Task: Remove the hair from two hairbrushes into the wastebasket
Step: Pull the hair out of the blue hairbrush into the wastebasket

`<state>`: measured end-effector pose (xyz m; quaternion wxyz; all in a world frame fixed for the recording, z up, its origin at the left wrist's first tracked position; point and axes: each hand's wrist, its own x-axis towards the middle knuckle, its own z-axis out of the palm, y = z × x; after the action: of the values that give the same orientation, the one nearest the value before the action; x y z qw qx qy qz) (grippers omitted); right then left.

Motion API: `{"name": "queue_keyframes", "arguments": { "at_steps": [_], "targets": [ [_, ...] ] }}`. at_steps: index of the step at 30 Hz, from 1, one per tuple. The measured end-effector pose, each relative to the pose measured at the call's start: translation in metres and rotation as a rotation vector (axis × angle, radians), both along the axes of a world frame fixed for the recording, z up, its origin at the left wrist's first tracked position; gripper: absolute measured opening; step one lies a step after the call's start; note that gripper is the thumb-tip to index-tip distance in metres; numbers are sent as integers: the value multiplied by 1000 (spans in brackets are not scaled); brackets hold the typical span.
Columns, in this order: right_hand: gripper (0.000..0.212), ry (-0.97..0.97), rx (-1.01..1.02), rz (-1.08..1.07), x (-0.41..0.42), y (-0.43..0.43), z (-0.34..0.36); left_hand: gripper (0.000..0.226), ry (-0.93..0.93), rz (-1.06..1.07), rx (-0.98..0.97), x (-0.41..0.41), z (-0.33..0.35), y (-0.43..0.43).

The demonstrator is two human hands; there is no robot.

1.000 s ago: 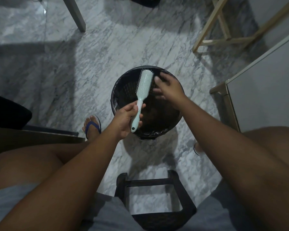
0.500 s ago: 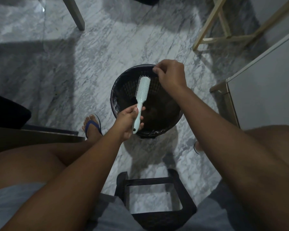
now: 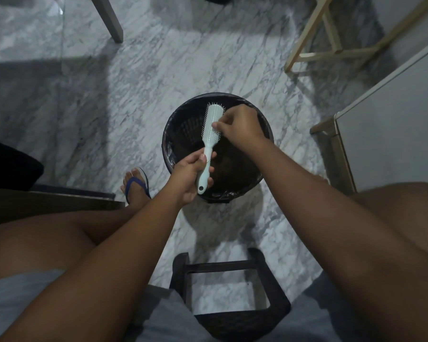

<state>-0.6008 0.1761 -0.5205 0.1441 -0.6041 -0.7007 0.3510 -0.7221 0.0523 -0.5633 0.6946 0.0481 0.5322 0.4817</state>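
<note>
The hairbrush (image 3: 211, 130) is held over the open wastebasket (image 3: 181, 134), its long axis running from the handle end near the person up and slightly right to the rounded head at the far end, bristles facing up. It is pale mint plastic, slim, with a small hole in the handle tip. The left hand (image 3: 188, 175) is wrapped closed around the handle. The right hand (image 3: 239, 127) has its fingertips pinched together at the bristles on the head's right edge. The round black basket has a latticed wall and a dark liner, and stands on a glossy grey-veined marble floor (image 3: 139, 77).
</note>
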Motion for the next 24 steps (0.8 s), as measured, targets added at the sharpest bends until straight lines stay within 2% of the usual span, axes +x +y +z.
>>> {"name": "queue_keyframes", "arguments": {
  "at_steps": [3, 8, 10, 11, 13, 14, 15, 21, 24],
  "targets": [
    [18, 25, 43, 23, -2, 4, 9, 30, -8, 44, -42, 0, -3, 0],
    [16, 334, -5, -147, -2, 21, 25, 23, -70, 81, -82, -5, -7, -4],
    [22, 248, -54, -82, -3, 17, 18, 23, -95, 83, -70, -3, -6, -2],
    [34, 145, -52, -5, -3, 11, 13, 24, -103, 81, -62, -2, -4, -1],
    [76, -15, -45, 132, -6, 2, 0, 27, -101, 62, -53, 2, 0, 4],
    [89, -35, -43, 137, -8, 0, -6, 28, -89, 53, -52, 4, 2, 5],
    [92, -24, -24, 105, -10, -2, -10, 29, -77, 49, -54, 6, 4, 7],
    [40, 6, 98, -86, -12, 3, -13, 34, 57, 15, -14, 8, 6, 8],
    [27, -14, 77, -100, -10, 8, -10, 32, 36, 12, 0, 10, 6, 6]
  ]
}}
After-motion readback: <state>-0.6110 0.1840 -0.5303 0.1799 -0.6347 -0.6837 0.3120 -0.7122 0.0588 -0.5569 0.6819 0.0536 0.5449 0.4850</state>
